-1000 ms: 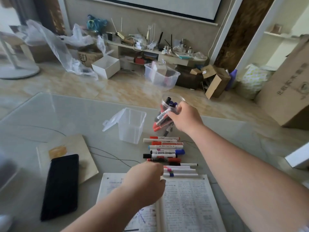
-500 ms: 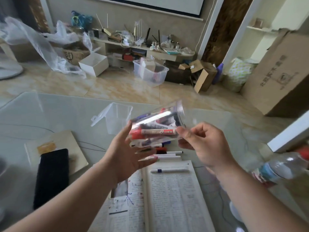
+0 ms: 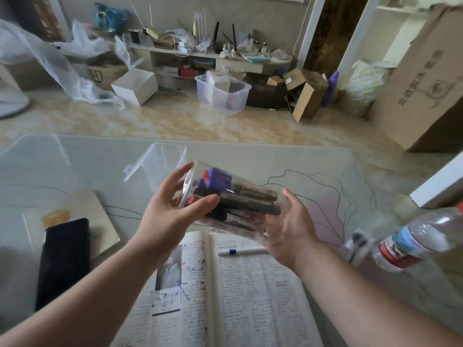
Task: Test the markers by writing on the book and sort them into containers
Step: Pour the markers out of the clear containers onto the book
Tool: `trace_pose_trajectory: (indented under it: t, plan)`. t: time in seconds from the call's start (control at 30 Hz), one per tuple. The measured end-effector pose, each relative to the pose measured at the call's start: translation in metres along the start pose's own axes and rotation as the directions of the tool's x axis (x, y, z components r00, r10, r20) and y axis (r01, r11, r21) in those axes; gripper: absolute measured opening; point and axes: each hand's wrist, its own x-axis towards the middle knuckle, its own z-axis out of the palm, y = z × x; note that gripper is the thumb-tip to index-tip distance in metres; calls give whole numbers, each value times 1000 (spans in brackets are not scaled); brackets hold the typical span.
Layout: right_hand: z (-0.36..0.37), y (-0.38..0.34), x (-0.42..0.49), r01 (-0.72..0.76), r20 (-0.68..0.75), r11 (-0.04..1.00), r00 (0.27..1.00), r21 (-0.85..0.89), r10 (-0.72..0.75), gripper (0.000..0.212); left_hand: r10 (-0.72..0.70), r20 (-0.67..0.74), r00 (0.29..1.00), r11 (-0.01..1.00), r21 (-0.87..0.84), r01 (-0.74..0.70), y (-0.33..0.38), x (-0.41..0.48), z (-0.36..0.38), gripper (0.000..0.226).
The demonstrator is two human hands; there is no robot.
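Book: open printed book (image 3: 250, 296) lies nearest on the glass table (image 3: 325, 166), ink scribbles on its left page.
Loose marker: white marker with a blue band (image 3: 240, 251) lies across the top of the right page.
Phone: black slab phone (image 3: 62, 261) rests left of the book, on a tan pad (image 3: 100, 221).
Cup: clear plastic cup (image 3: 273, 201) packed with red, blue and black markers (image 3: 245, 204), tipped on its side in the air above the book.
Left hand (image 3: 170, 214): clamped round the cup's left end, thumb across the front.
Right hand (image 3: 290, 224): palm up, cradling the right end, fingers hidden beneath.
Bottle: blurred clear water bottle (image 3: 421, 239) at the right edge.
Container: clear square plastic container (image 3: 165, 164), lid hanging open, stands beyond the cup.
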Motion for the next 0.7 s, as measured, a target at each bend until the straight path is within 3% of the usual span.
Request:
trace_pose_trajectory:
  t: [0.13,0.27,0.4,0.57,0.7]
  plan:
    - [-7,10,15,-128,90,987,989,101,119,59,130,34,991,978,159,-134,8,-1,2,90]
    - [-4,12,18,-103,123,992,988,68,94,46,171,43,984,969,171,-176,9,-3,0,89]
    - [-12,13,28,-101,-21,990,994,101,104,48,176,46,983,968,171,-182,13,-1,-8,90]
    - [-24,20,34,-59,-204,997,978,-58,46,17,-65,120,991,998,8,65,-2,9,-26,101]
    - [-21,30,36,-67,-391,966,920,-248,-37,28,-216,190,958,976,43,211,-17,7,-27,105]
